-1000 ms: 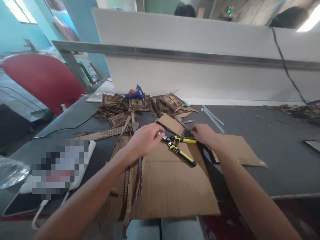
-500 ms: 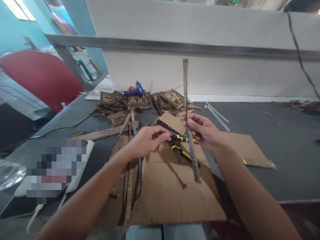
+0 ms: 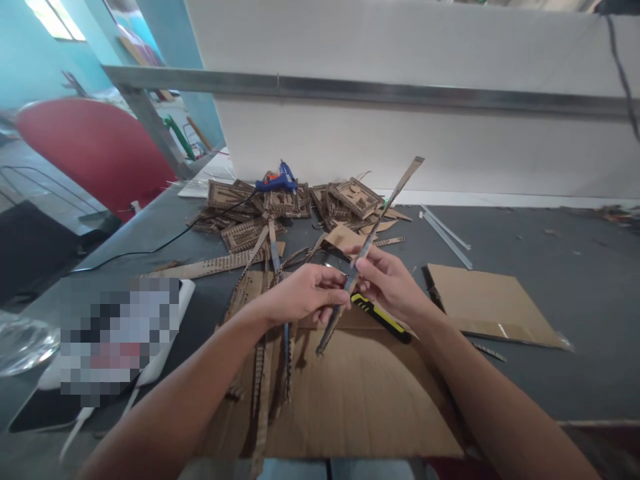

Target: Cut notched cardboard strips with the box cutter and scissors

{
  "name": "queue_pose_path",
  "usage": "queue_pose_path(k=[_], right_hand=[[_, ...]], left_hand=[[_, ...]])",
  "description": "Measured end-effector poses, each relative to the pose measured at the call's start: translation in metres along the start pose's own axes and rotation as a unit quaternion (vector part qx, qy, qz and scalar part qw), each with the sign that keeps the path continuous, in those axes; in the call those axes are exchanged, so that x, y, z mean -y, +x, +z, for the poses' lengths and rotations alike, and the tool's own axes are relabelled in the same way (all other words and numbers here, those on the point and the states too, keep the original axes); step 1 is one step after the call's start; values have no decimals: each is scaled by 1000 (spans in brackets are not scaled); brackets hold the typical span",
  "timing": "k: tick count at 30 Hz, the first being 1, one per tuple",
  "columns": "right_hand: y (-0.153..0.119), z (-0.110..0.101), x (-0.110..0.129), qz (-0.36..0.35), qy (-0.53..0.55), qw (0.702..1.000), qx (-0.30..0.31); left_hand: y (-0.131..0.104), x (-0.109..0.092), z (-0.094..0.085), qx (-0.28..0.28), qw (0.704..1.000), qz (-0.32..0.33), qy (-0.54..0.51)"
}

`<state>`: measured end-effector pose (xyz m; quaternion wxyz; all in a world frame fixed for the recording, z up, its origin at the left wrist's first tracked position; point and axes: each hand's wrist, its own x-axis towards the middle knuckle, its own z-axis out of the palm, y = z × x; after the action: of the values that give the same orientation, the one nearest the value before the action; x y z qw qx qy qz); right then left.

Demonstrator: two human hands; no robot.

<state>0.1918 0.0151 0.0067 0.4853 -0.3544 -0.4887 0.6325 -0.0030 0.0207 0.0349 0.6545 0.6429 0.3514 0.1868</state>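
narrow cardboard strip (image 3: pixel 373 236) aslant in both hands (image 3: pixel 393 280) above brown sheet (image 3: pixel 360 400)

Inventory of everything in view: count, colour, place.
held strip: 1, brown/grey, centre
cardboard sheet: 1, brown, front centre
tool handle: 1, yellow/black, over sheet
cardboard panel: 1, brown, right
thin sticks: 2, whitish, back right
frames: several, brown, piled at back
glue gun: 1, blue/orange, on frames
loose strips: several, brown, left of centre
cable: 1+, white, front left
masked item: 1, pixelated, left
clear item: 1, transparent, left edge
table: 1, dark grey, beneath
chair: 1, red, far left
board: 1, white, behind table
metal rail: 1, grey, across board
hanging cord: 1, black, upper right
left hand: 1, bare, on strip
right hand: 1, bare, on strip
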Motion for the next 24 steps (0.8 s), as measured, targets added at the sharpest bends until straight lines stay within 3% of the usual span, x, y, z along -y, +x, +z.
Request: queue_pose_path(k=[2,8,13,15,21,24], right_hand=[[-2,-1,-3,-4,-37,999,32],[-2,-3,-5,-47,-27,997,-57],[-4,-3,-7,-5,-86,994,67],[-4,-2,-9,-17,-86,993,75],[2,-8,-8,-67,-13,997,-44],[2,-12,-2,-76,-14,994,-74]], left_hand=[[0,0,-1,13,1000,1,8],[-3,-3,2,46,998,-26,14],[-3,-5,4,25,1000,-5,-2],[-3,-4,4,8,1000,-5,4],[-4,-1,1,-15,999,-14,-40],[-4,3,0,-37,998,18,-47]])
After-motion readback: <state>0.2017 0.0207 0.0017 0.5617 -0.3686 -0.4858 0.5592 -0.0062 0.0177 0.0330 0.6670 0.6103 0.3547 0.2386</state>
